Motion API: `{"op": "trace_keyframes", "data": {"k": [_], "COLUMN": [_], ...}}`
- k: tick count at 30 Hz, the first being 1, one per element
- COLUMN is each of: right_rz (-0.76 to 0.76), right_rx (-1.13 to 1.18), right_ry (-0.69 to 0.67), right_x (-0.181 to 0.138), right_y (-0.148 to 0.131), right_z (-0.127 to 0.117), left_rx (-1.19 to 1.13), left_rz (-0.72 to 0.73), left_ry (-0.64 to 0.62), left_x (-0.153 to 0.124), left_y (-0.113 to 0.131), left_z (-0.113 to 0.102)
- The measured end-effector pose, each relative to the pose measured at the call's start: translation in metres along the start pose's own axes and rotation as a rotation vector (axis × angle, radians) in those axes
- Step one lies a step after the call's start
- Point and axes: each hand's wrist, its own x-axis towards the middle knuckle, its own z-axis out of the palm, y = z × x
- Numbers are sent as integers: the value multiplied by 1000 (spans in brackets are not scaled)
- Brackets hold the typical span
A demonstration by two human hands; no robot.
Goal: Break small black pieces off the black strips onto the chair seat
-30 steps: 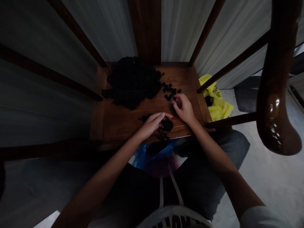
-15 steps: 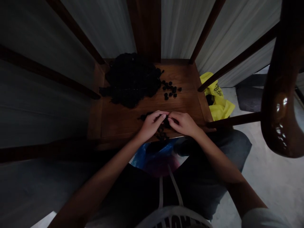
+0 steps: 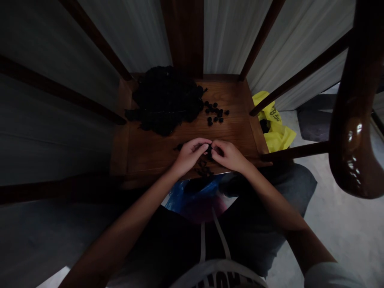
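A wooden chair seat serves as the work surface, with a large heap of black material at its back left. Several small black pieces lie scattered to the right of the heap. Near the seat's front edge, my left hand and my right hand meet, their fingertips pinching a small black piece. Its shape is mostly hidden by my fingers. Just below my hands, a loose dark clump lies on the seat.
Dark wooden chair spindles rise behind the seat, with a pale curtain beyond them. A yellow plastic bag sits to the right, and a blue bag lies below the seat's front edge. A glossy curved chair arm stands at the right.
My right hand has moved left from the small scattered pieces to meet my left hand. Both hands now pinch the black piece together, and the view has shifted slightly.
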Motion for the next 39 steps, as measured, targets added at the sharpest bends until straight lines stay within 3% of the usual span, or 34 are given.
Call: {"op": "trace_keyframes", "data": {"k": [8, 15, 22, 24, 31, 39], "right_rz": [-16, -87, -83, -82, -111, -80], "right_rx": [-65, -21, -202, -237, -370, -258], "right_ry": [-30, 15, 133, 183, 254, 145], "right_x": [-1, -2, -4, -6, -9, -5], "right_y": [1, 4, 4, 4, 5, 4], "right_z": [-3, 0, 2, 2, 7, 4], "left_rx": [88, 49, 18, 29, 427, 642], "left_rz": [58, 79, 10, 3, 140, 210], "left_ry": [-133, -119, 30, 24, -70, -167], "left_x": [1, 0, -2, -4, -7, -4], "left_y": [-2, 0, 4, 4, 11, 12], "left_z": [-6, -4, 2, 5, 6, 0]}}
